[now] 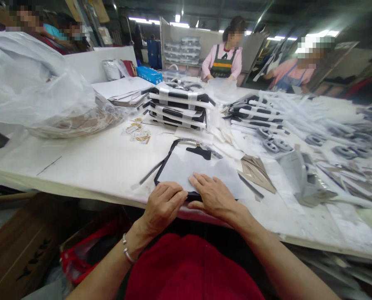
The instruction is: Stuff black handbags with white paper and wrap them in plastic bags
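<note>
A black bag lies flat at the table's front edge, with a white sheet over most of its face. Its handle stretches toward the far side, and a strap sticks out on each side. My left hand has its fingers bent together at the bag's near left edge; whatever they pinch is hidden. Spread out over the near part of the sheet is my right hand, palm down, with its thumb near the bag's front edge.
Wrapped bags form a stack behind, with another stack to its right. A tape dispenser stands right. A large plastic bundle sits left. Small tags lie beyond the bag. Several people are around the table.
</note>
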A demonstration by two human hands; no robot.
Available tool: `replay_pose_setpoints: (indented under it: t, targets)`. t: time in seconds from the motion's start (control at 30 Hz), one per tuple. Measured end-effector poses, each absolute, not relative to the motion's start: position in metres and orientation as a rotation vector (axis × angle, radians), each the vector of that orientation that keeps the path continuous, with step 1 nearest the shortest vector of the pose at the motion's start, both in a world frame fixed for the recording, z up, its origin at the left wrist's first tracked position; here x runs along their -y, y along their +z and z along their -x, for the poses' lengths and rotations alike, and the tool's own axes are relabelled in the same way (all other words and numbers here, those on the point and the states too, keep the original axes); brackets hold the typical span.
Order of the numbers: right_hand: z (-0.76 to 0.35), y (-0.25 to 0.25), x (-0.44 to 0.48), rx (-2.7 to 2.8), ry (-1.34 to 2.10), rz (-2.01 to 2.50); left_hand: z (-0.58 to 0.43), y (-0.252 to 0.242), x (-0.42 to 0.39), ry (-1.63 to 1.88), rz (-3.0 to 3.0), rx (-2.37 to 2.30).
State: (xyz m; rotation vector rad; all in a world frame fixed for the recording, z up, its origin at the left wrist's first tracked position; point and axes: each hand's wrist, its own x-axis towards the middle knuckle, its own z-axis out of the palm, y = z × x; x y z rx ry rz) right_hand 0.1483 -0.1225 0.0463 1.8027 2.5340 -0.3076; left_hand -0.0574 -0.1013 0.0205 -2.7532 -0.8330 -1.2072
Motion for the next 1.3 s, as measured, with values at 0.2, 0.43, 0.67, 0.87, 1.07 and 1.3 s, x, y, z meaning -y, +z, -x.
replay_pose_setpoints:
  t: [0.2,0.43,0.67,0.87,1.07,1.3]
  targets:
    - [-0.153,0.048,0.118,-2.554,-0.371,-1.766,0.058,0.031,0.083,-0.718,2.925,0.952]
    - [-0.167,0.064,0.102,-2.533,-0.644,-1.713,0.057,0.029,0.079,-0.556,3.006,1.162]
    - [-0.166,0.052,0.105,-2.588,-0.483,-1.691,0.056,0.029,0.08,-0.497,3.026,1.114]
    - [-0.163,0.05,0.11,-2.677,-0.388,-1.674,0.04,0.045,0.075,-0.608,3.093,1.017]
    - [-0.16,0.059,0.109,-2.604,-0.365,-1.728,0.019,0.015,0.069,-0.736,3.263,0.848]
    - [-0.165,0.058,0.122,-2.611,-0.226,-1.842,0.017,-0.024,0.062,-0.854,3.231,0.989]
